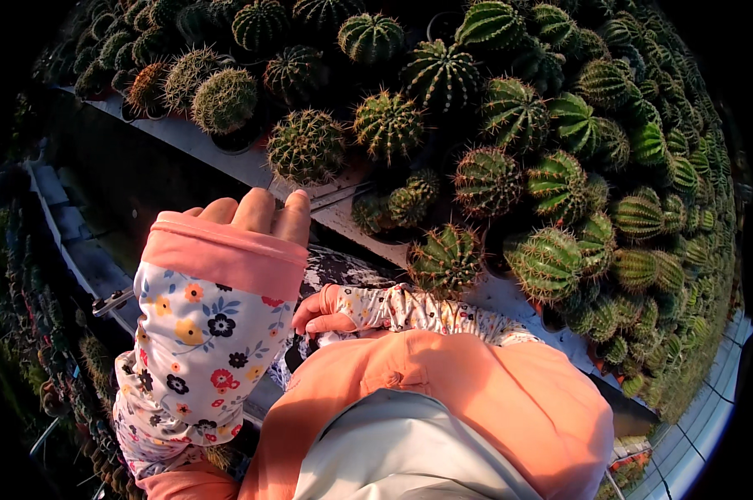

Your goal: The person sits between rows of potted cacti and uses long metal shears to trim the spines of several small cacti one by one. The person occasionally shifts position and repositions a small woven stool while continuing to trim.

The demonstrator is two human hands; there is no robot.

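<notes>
My left hand (257, 214), in a white floral sleeve (214, 337) with a pink cuff, reaches to the edge of a pale bench (382, 240). Its fingertips are just below a round spiny cactus (306, 147); whether they touch its pot is hidden. Thin dark rods (342, 196) lie beside the fingers, and I cannot tell if the hand holds them. My right hand (324, 314) is bent across in front of my body, fingers curled, its palm hidden. Near its forearm, at the bench edge, stands another ribbed cactus (446, 259).
Many potted cacti (548, 264) crowd the bench ahead and to the right, with spines facing outward. Smaller round cacti (225, 100) stand along its left edge. A dark gap separates this bench from another row of plants (23, 300) at left. A metal fitting (112, 302) sticks out near my left sleeve.
</notes>
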